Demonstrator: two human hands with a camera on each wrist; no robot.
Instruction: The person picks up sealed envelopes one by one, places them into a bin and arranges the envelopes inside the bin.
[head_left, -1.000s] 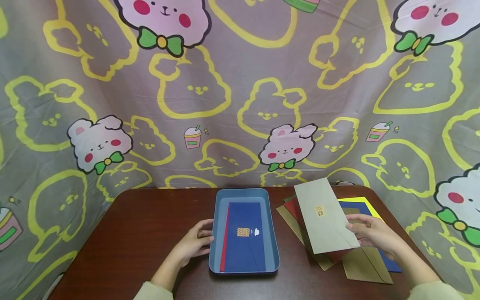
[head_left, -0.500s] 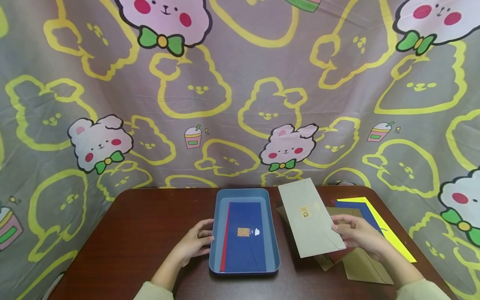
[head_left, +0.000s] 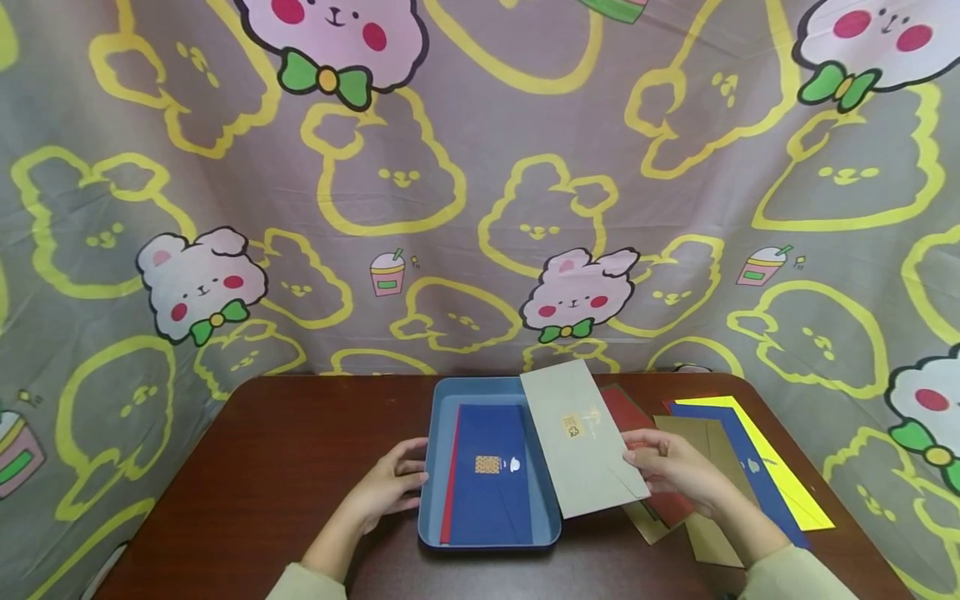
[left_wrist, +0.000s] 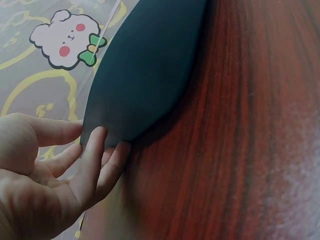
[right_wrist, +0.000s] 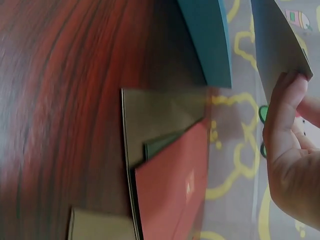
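Note:
My right hand point(head_left: 671, 467) pinches a pale grey-beige envelope point(head_left: 581, 450) by its right edge, holding it up and tilted. In the head view the envelope overlaps the right rim of the blue tray point(head_left: 551, 500). Inside that tray lies a dark blue envelope point(head_left: 491, 500) with a patterned patch and a white mark. A red edge point(head_left: 450, 492) shows from beneath it on the left. The fingertips of my left hand point(head_left: 386, 492) rest on the tray's outer left wall point(left_wrist: 140, 75), fingers loosely bent. In the right wrist view the raised envelope point(right_wrist: 277, 47) rises from between thumb and fingers.
Right of the tray, a red envelope point(right_wrist: 170, 185) lies over a dark green one point(right_wrist: 160, 143) and a brown one point(right_wrist: 150, 112). Farther right are another brown envelope point(head_left: 697, 437), a blue one point(head_left: 761, 475) and a yellow one point(head_left: 802, 492). A cartoon-print curtain point(head_left: 465, 208) hangs behind the table.
My right hand has carried the pale envelope leftward, from above the right-hand envelopes to the tray's right rim, uncovering the red envelope. The left hand and tray have stayed in place.

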